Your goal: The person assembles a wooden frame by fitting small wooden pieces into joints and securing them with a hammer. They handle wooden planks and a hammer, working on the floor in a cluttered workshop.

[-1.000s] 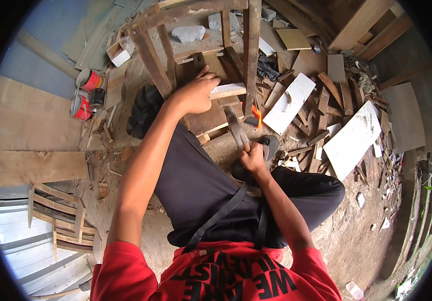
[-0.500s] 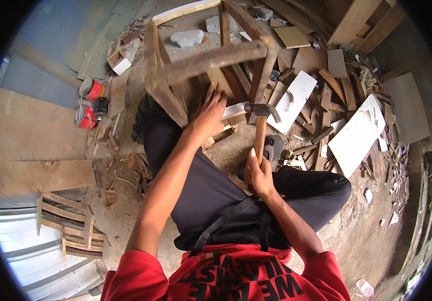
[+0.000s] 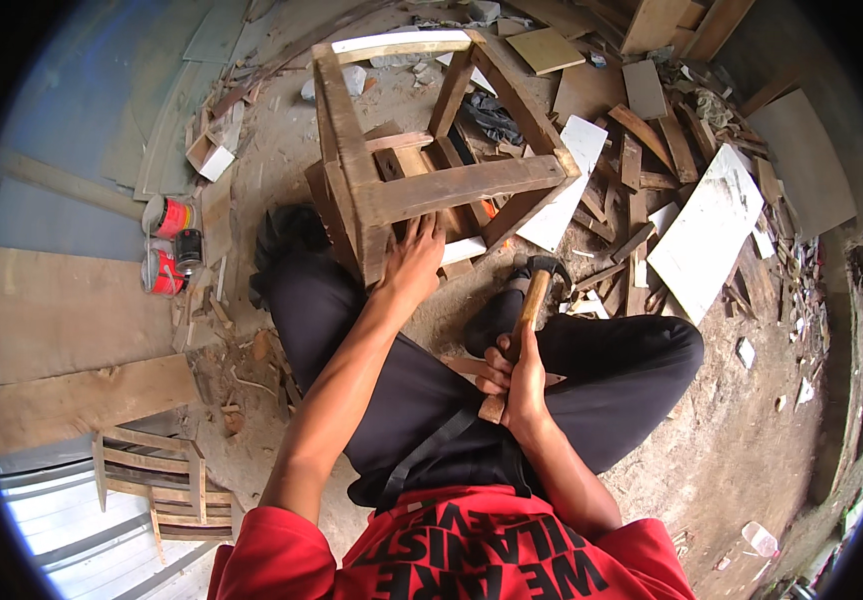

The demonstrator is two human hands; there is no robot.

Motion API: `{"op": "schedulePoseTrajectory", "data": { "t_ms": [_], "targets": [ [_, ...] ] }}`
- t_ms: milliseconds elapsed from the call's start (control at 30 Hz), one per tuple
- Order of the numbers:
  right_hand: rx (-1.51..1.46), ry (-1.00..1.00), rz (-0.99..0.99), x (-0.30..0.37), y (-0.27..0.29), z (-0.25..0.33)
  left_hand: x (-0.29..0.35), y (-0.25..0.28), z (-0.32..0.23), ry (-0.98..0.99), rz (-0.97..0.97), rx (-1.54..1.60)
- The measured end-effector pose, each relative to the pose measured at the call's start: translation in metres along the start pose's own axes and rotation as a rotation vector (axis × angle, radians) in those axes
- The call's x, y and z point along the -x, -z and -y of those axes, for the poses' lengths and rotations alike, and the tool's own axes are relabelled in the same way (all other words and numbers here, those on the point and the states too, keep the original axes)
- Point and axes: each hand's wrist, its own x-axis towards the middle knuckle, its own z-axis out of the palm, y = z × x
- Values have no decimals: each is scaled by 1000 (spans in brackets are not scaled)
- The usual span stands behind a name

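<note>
A brown wooden stool-like frame (image 3: pixel 466 190), with legs and crossrails, stands tilted in front of my crossed legs. My left hand (image 3: pixel 411 265) is closed over its near lower rail; the fingertips reach behind the upper crossrail and the thumb is hidden. In front of my lap my right hand (image 3: pixel 519 378) grips a claw hammer (image 3: pixel 529 315) by its wooden handle. The dark hammer head is away from the frame, above my dark shoe. Behind the right hand shows part of a thin brown strip, mostly covered.
Wood offcuts (image 3: pixel 641 215) and white boards (image 3: pixel 709 235) litter the floor at right. Red cans (image 3: pixel 163 270) and a black can (image 3: pixel 189 250) stand at left, near a plywood sheet (image 3: pixel 61 320). A slatted wooden piece (image 3: pixel 156 470) lies lower left.
The hammer has come down and back toward my lap, its head leaving the frame's side. My left hand stays at the lower rail. The whole view has shifted somewhat.
</note>
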Motion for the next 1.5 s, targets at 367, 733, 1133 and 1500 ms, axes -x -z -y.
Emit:
{"op": "schedulePoseTrajectory", "data": {
  "t_ms": [367,733,1133,1500],
  "targets": [
    [216,113,-11,-21,12,9,23,23,15,76,-106,21],
    [295,3,-8,-30,10,4,15,98,60,74,-108,121],
    [582,233,-92,-54,14,6,29,29,49,48,-226,103],
    [1374,695,-220,-152,-5,69,25,37,72,64,-463,272]
  ]
}}
